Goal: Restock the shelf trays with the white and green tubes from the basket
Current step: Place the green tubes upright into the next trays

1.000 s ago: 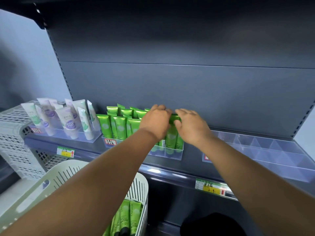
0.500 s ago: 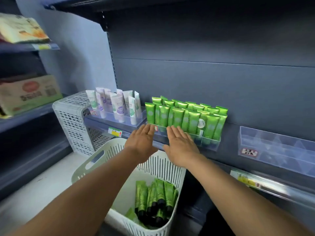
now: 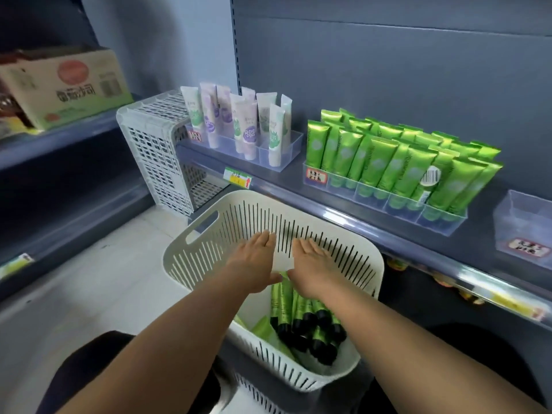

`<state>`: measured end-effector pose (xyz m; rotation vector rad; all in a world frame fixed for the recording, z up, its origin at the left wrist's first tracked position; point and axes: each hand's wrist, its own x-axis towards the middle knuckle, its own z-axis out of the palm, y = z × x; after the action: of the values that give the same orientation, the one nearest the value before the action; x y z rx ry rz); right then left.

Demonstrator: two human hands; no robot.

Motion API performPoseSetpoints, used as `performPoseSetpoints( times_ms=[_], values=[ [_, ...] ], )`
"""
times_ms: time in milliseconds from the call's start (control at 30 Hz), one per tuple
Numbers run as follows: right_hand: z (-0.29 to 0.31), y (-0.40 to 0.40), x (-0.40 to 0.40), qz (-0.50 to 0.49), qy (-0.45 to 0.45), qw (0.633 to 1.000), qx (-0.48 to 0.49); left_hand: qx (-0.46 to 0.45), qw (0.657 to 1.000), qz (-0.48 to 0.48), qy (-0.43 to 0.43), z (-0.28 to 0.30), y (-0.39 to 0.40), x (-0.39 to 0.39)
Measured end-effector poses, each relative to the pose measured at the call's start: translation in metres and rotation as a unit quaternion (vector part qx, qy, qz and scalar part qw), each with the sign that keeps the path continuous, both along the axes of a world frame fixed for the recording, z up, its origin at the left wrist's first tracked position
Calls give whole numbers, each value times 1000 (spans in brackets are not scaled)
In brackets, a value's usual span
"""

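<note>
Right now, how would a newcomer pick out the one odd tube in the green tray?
Find the grey shelf and the clear tray of green tubes on it. In the front row, toward the right end, stands the odd tube: it alone shows a white barcode label.

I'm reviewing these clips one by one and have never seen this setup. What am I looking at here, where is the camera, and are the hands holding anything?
There is no machine here: a person wears a wide-angle camera on the head, looking forward and down, so you see their own two arms. The left hand and right hand reach with straight fingers into a white slotted basket on the floor; neither holds anything. In the basket lie green tubes with black caps. On the shelf stand a clear tray of white tubes and, to its right, a clear tray packed with upright green tubes. Further right sits an empty clear tray.
</note>
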<state>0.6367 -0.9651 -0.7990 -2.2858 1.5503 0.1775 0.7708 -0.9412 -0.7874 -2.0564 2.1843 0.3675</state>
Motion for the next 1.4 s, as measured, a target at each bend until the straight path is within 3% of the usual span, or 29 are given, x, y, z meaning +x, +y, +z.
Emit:
performPoseSetpoints(
  times_ms=[300,567,900,1100,1233,1400],
  values=[
    [-78,-30,11,24,94,991,93,152,988,-33,-9,-71,-35,9],
    [-104,-51,20,72,123,978,154,211,974,-73,-39,-112,-69,13],
    [-114,-61,17,57,117,979,159,210,975,-57,-33,-131,-83,7],
    [-101,-63,21,-6,125,986,113,199,978,18,57,-114,-84,7],
    [-92,-63,17,-94,37,983,153,152,980,59,117,-90,-77,5],
    [-63,-57,3,-91,-19,992,82,78,985,70,140,-57,-57,-3]
  ],
)
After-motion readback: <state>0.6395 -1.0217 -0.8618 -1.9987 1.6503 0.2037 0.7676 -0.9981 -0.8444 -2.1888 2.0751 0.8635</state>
